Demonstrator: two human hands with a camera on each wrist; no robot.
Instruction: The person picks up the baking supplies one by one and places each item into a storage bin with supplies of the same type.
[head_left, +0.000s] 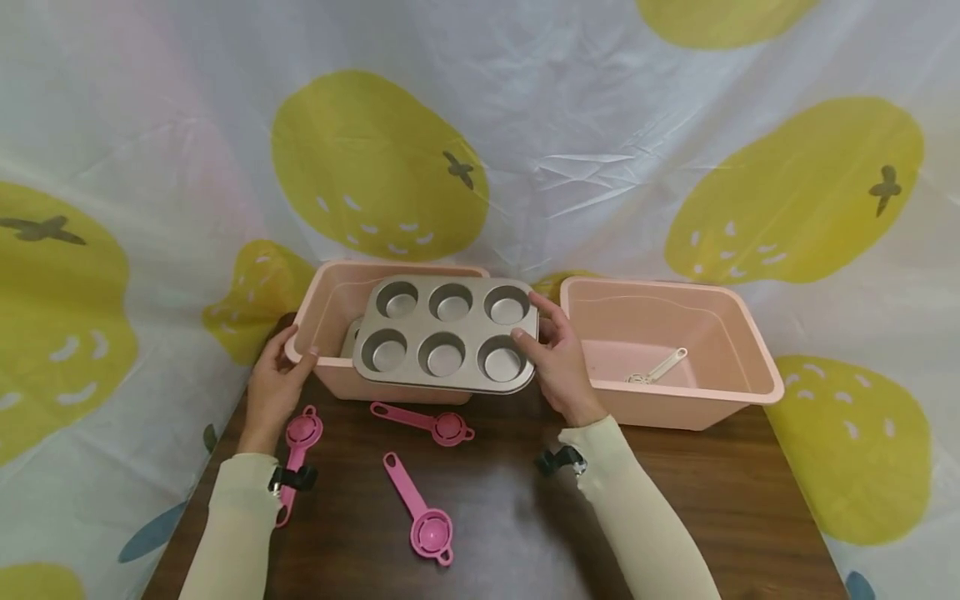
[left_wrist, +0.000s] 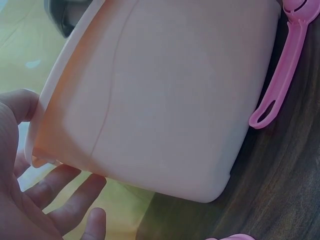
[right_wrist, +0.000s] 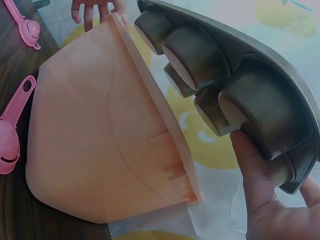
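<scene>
A grey metal muffin tin (head_left: 446, 333) with several round cups is held over the left pink bin (head_left: 330, 367) by my right hand (head_left: 558, 358). The thumb lies on the tin's top at its right end, with fingers underneath; the right wrist view shows a fingertip against a cup's underside. My left hand (head_left: 276, 387) grips the front left corner of that bin's rim, thumb over the edge and fingers outside it. Partly hidden behind the tin, another grey object (head_left: 350, 337) lies inside the left bin.
On the brown table (head_left: 510, 517) lie three pink egg separators, one (head_left: 431, 533) in front, one (head_left: 448, 428) by the left bin and one (head_left: 303, 431) beside the left wrist. A second pink bin (head_left: 765, 392) at right contains a small cream-handled utensil (head_left: 667, 364). A lemon-print sheet (head_left: 525, 125) hangs behind.
</scene>
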